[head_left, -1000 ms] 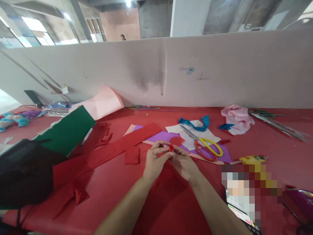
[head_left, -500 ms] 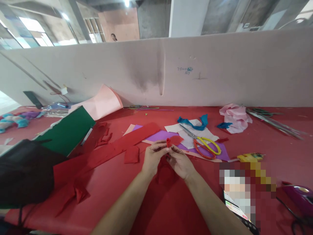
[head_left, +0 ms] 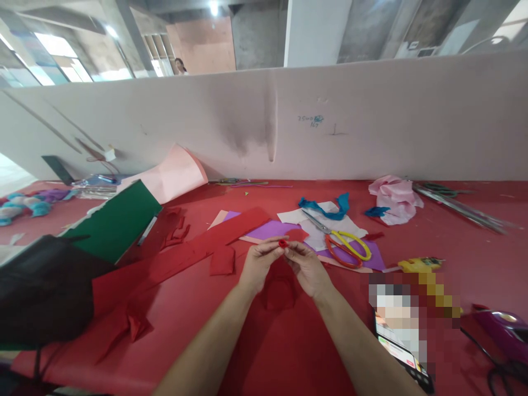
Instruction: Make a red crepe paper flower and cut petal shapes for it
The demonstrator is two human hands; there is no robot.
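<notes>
My left hand (head_left: 259,264) and my right hand (head_left: 307,268) meet just above the red table (head_left: 454,242), fingers pinched together. Between their fingertips sits a small rolled piece of red paper (head_left: 282,243), its open end turned toward me. Both hands grip this roll. A red strip of paper (head_left: 193,250) lies flat to the left of my hands. Yellow and red handled scissors (head_left: 342,245) rest on purple and white sheets (head_left: 317,231) just right of my right hand.
Green sheet (head_left: 113,223), black sheet (head_left: 45,289) and a pink curled sheet (head_left: 171,173) lie at the left. Blue scraps (head_left: 328,208), crumpled pink paper (head_left: 394,198) and metal rods (head_left: 457,209) sit at the back right. A yellow glue gun (head_left: 418,265) and phone (head_left: 402,352) lie front right. A pale partition (head_left: 371,121) closes the back.
The red roll has turned in my fingers, from sideways to upright to end-on, and sits lower between the fingertips. My hands stay in nearly the same place.
</notes>
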